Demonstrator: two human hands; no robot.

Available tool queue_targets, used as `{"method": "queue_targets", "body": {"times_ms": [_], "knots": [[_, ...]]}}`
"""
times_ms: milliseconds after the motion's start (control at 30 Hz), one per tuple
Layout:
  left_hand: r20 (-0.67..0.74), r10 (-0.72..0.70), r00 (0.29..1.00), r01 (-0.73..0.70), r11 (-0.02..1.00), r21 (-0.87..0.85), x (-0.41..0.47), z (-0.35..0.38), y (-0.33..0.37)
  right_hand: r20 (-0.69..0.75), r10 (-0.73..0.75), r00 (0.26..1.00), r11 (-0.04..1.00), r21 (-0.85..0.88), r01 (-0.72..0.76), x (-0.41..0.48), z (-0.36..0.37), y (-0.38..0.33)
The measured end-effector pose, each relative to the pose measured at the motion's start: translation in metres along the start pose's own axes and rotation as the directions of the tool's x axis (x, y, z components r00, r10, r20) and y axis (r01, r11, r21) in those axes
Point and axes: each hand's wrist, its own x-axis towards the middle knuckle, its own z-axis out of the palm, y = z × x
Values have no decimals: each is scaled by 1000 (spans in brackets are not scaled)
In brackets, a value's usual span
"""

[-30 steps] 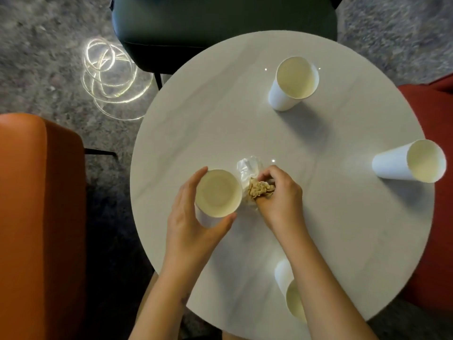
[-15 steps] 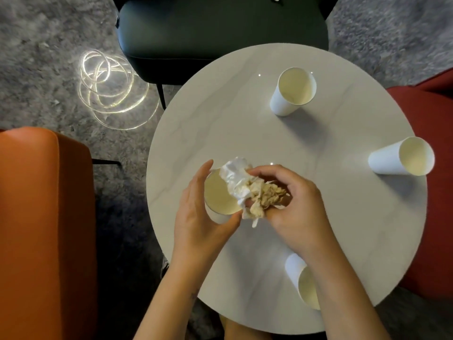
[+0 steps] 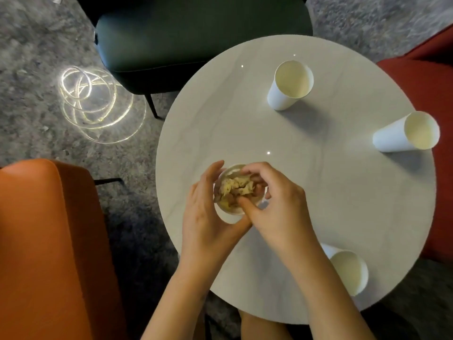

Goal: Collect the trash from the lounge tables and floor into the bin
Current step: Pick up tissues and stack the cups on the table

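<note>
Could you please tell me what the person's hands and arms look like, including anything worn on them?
The left hand and right hand are bare: no gloves, rings or watch show. The left forearm and right forearm are bare too, with no sleeve or wristband in view down to the frame's edge.

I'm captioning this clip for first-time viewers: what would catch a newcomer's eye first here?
First, the two hands over the round white table: the left hand grips a white paper cup while the right hand pinches a crumpled tan wad in its mouth. Next, three empty cups around them: far cup, right-edge cup, near-edge cup. Bright light rings glint on the grey carpet to the left.
</note>
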Motion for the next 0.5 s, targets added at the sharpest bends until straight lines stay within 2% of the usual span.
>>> {"method": "queue_targets", "body": {"times_ms": [67,100,167,233,300,367,433,500], "knots": [[12,-14,1000,14,1000,-13,4,-4,-4,20,-49,999,995,91,47,-4,-5,-2],[16,-7,1000,7,1000,-13,7,-7,-6,7,-89,996,994,62,88,-7,-6,-3],[26,23,999,-23,1000,-4,10,-11,-8,-8,-160,987,976,-148,157,-12,-4,-4],[49,44,998,-44,999,-13,12,-14,-9,44,-150,988,933,-325,156,-13,2,-7],[77,75,994,-74,997,-19,15,-18,-11,121,-68,990,919,-378,110,-13,13,-10],[100,116,988,-118,993,8,18,-21,-17,145,-73,987,917,-379,123,-13,22,-11],[93,108,990,-111,993,32,22,-27,-25,10,-92,996,974,-205,93,-14,27,-9],[73,63,995,-67,996,51,27,-33,-32,-267,-18,964,1000,-16,14,-15,30,1]]}}
